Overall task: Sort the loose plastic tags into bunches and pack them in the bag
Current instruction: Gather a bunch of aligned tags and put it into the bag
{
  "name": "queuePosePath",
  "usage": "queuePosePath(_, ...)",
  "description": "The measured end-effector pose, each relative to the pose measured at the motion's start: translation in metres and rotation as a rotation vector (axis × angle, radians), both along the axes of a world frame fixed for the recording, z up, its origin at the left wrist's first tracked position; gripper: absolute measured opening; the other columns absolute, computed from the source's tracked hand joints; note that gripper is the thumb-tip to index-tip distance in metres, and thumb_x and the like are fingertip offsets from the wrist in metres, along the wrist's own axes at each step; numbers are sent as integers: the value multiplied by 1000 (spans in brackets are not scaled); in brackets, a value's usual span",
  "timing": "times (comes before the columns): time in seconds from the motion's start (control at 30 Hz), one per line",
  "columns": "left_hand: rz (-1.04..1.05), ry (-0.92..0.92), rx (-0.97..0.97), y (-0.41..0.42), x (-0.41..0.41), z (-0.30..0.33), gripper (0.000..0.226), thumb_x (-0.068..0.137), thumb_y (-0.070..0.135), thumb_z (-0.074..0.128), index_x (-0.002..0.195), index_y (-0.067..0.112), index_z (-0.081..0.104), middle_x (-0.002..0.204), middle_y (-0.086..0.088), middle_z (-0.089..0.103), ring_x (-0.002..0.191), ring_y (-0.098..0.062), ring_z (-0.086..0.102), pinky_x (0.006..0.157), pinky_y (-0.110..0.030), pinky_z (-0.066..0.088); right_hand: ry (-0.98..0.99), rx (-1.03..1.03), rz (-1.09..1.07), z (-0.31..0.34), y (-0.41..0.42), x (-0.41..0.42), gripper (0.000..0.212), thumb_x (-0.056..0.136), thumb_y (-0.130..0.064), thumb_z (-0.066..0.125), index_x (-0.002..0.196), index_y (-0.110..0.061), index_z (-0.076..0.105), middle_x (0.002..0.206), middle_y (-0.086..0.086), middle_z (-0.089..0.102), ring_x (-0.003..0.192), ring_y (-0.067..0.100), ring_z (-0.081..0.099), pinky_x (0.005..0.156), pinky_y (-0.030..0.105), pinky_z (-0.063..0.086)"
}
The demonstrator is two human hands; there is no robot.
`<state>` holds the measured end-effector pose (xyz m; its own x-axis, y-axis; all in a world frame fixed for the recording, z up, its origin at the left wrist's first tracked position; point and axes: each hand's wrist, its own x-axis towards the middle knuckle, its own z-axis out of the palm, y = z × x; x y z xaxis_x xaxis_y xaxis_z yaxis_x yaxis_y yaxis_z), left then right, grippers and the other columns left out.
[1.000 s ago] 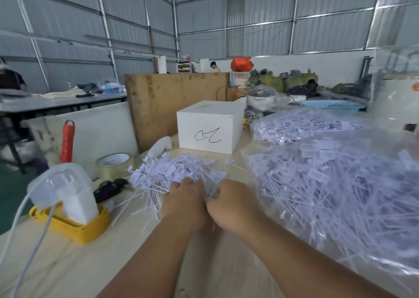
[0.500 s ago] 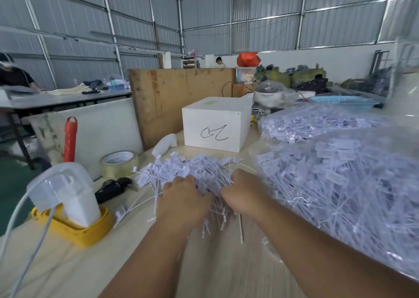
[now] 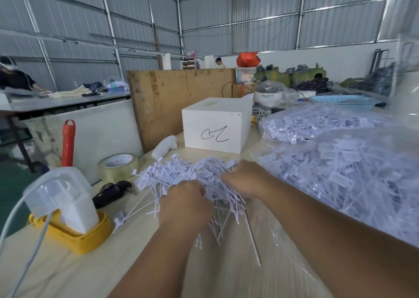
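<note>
both hands are in the heap of loose plastic tags [image 3: 181, 173] at the middle of the pale wooden table [image 3: 74, 268], seen from behind the knuckles. the left hand [image 3: 184, 203] sits at the near edge of the heap with its fingers curled down into the tags, gripping a clump of them, white stems fanning out below its knuckles towards the camera. the right hand [image 3: 246, 178] is just beside it, a little further back, fingers curled into the same heap and holding tags too, though the fingertips themselves are hidden among the plastic. a few single tags lie apart on the wood, one long stem pointing back along the right forearm. to the right, touching the right arm, lies a big clear plastic bag [image 3: 353, 184] stuffed with white tags, and behind it a second filled bag [image 3: 317, 123]. straight ahead of the heap stands a white box [image 3: 215, 125] with a black scribble on its front, backed by a plywood board [image 3: 176, 98]. a white handheld tool [image 3: 163, 145] lies between box and heap. on the left, a roll of clear tape [image 3: 118, 165], a dark bunch of keys [image 3: 112, 191] near it, and closest in, a yellow tray [image 3: 74, 236] holding a white corded device [image 3: 61, 197], with a red tube [image 3: 68, 143] upright behind. further back a blue basket [image 3: 344, 101] rests beyond the bags.
</note>
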<state>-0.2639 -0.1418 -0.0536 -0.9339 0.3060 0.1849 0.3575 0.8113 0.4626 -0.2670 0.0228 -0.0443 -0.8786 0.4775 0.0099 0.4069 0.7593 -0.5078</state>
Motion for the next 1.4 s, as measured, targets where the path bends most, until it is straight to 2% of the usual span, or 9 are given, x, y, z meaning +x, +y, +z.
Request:
queuePosePath(0.1,3,-12,22,0,0,-1,18,79,17,55,92,26,63,89,8,63,88,-18,59,89,-37,50,-146,-66,-9,-9,2,-5,87,73,-71,44,141,-17,41,145,15,45,128,36,44,102,45,38)
queuePosePath(0.2,8,-25,68,1,-1,-2,15,79,15,55,87,27,60,87,9,62,83,-16,61,76,-34,56,-203,60,14,-19,-5,-6,93,75,-79,34,145,-18,38,145,15,46,130,35,43,105,48,35)
queuePosePath(0.33,-8,10,79,4,-1,-4,16,81,15,55,82,31,55,90,8,62,84,-16,61,71,-30,55,-32,97,45,-23,-13,-7,53,79,-59,50,109,-17,63,108,11,66,110,30,57,94,40,46)
queuePosePath(0.43,-5,4,111,3,-1,-3,16,81,15,56,87,30,58,95,6,62,87,-17,61,74,-30,54,22,84,77,-19,-12,-5,22,74,-37,58,79,-17,55,85,5,58,93,28,60,61,25,39)
queuePosePath(0.57,9,7,179,0,-3,-1,19,85,17,56,98,27,64,100,4,64,88,-19,63,77,-34,56,14,0,88,-11,-7,-4,34,75,-48,57,70,-15,52,74,0,57,74,21,59,58,26,38)
queuePosePath(0.87,29,65,135,0,-3,-3,9,87,27,50,89,28,59,86,10,62,78,-13,60,70,-31,55,-153,90,-52,-11,22,-18,81,87,-69,33,143,-11,39,140,20,48,126,38,45,105,45,38)
queuePosePath(1.03,-6,57,97,5,-2,-4,20,87,41,46,82,26,59,75,7,63,71,-13,61,61,-28,49,-166,150,24,-26,16,-23,70,84,-68,30,124,-18,57,116,12,63,101,30,58,98,42,44)
queuePosePath(1.3,-39,44,50,5,1,-5,22,90,45,46,87,28,59,81,10,63,75,-11,61,66,-29,51,-247,150,-52,-17,21,-26,90,85,-76,23,152,-15,24,155,21,24,142,38,21,114,53,23)
queuePosePath(1.4,-44,34,44,5,0,-6,21,90,44,48,88,28,59,82,10,63,75,-10,61,66,-28,51,-229,191,-50,-22,19,-25,89,86,-76,17,150,-15,28,153,17,31,140,36,25,113,50,22)
